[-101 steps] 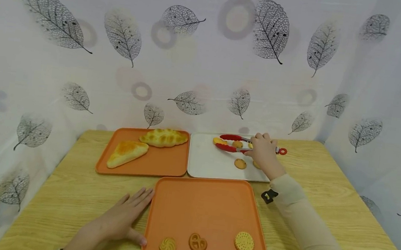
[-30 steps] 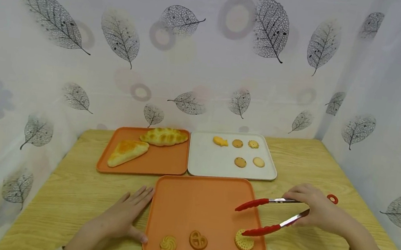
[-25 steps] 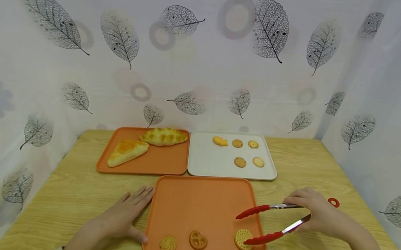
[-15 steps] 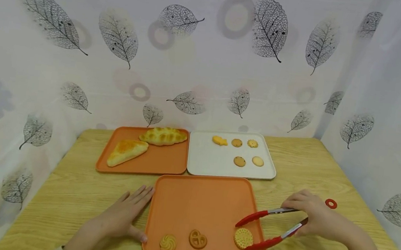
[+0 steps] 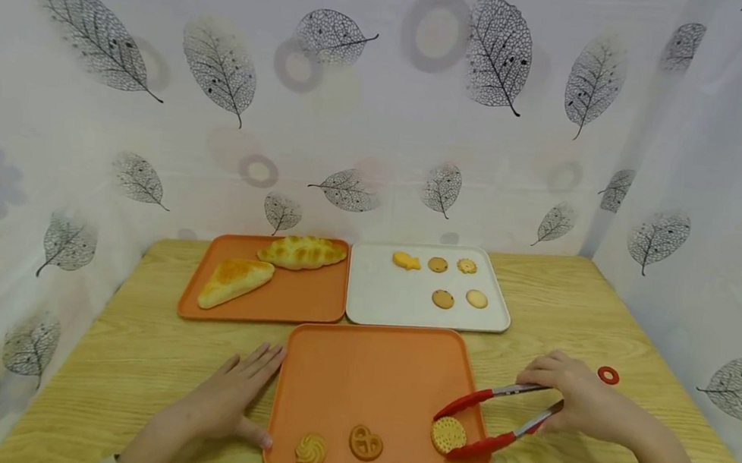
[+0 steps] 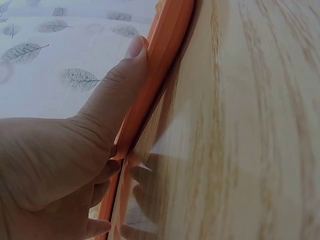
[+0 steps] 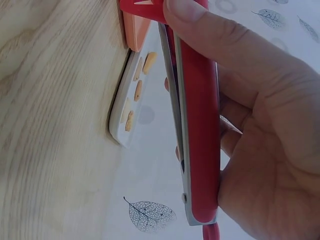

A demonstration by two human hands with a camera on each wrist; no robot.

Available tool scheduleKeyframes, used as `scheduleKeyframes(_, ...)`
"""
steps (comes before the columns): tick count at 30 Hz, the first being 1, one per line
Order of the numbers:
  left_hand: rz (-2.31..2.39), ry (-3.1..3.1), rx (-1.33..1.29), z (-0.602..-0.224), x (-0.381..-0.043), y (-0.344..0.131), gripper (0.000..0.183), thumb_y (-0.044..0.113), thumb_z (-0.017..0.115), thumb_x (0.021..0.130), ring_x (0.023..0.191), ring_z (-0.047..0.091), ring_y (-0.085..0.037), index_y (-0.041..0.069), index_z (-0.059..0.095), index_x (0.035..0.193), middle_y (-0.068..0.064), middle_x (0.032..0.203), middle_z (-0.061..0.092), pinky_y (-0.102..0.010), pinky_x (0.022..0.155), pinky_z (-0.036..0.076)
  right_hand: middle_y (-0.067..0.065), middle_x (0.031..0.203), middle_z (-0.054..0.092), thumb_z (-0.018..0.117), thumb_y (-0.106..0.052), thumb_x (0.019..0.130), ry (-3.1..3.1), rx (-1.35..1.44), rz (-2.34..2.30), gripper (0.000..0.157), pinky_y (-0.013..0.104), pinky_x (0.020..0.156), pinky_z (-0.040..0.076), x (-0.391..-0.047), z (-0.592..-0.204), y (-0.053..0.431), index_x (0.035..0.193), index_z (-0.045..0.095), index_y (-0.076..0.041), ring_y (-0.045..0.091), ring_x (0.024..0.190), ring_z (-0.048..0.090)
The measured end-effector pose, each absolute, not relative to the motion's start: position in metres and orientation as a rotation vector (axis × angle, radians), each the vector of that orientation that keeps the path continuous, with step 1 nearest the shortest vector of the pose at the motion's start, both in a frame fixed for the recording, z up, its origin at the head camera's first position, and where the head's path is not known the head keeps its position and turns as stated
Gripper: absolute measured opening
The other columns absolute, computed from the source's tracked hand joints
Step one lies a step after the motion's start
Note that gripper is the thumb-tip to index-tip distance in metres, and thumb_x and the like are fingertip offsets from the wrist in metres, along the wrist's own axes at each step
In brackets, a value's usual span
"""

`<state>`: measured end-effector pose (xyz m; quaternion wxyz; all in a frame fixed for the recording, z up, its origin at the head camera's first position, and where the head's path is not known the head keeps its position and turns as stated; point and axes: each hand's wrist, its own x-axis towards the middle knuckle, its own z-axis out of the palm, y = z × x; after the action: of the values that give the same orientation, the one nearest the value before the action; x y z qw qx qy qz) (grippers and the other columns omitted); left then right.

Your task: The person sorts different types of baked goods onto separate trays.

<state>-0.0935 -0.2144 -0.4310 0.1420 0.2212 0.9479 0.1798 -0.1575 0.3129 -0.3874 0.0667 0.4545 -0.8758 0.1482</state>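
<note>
My right hand grips a pair of red-tipped metal tongs by the handles. In the head view the red tips lie on either side of a round yellow cracker at the near right corner of the front orange tray. A pretzel-shaped cookie and a swirl cookie lie further left along the same near edge. With fingers extended, my left hand rests along that tray's left rim, its thumb against the rim in the left wrist view.
A second orange tray at the back left bears a triangular bread and a braided loaf. Beside it, a white tray carries several small cookies, among them a fish-shaped one. A leaf-print curtain surrounds the table.
The tongs have come from over the white tray to the front orange tray, and their tips have closed in around the cracker, which has shifted slightly. My left hand has stayed put.
</note>
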Motion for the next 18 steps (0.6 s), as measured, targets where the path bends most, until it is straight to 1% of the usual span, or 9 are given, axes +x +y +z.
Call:
scheduleKeyframes(7, 0.528, 2.732, 0.64, -0.431, -0.094, -0.215, 0.13, 0.076, 0.065, 0.062, 0.15, 0.013, -0.04, 0.004, 0.013, 0.157, -0.018, 0.163, 0.015, -0.071, 0.112, 0.018, -0.008, 0.098, 0.066, 0.094, -0.034, 0.052, -2.631, 1.339, 0.424, 0.057, 0.028, 0.067, 0.045, -0.163, -0.381, 0.312, 0.102, 0.072, -0.018, 0.011, 0.088, 0.052)
scheduleKeyframes(14, 0.528, 2.739, 0.643, -0.43, -0.094, -0.215, 0.13, 0.076, 0.065, 0.062, 0.15, 0.013, -0.041, 0.003, 0.014, 0.156, -0.018, 0.163, 0.015, -0.071, 0.112, 0.018, -0.006, 0.097, 0.067, 0.095, -0.029, 0.048, -2.602, 1.271, 0.37, 0.06, 0.03, 0.068, 0.048, -0.172, -0.377, 0.306, 0.102, 0.073, -0.015, 0.013, 0.086, 0.055)
scheduleKeyframes(18, 0.531, 2.731, 0.637, -0.43, -0.095, -0.215, 0.13, 0.077, 0.065, 0.062, 0.15, 0.013, -0.04, 0.004, 0.014, 0.156, -0.018, 0.163, 0.015, -0.07, 0.112, 0.018, -0.003, 0.097, 0.067, 0.095, -0.028, 0.049, -2.592, 1.234, 0.399, 0.061, 0.031, 0.068, 0.048, -0.178, -0.377, 0.302, 0.103, 0.073, -0.012, 0.013, 0.086, 0.055)
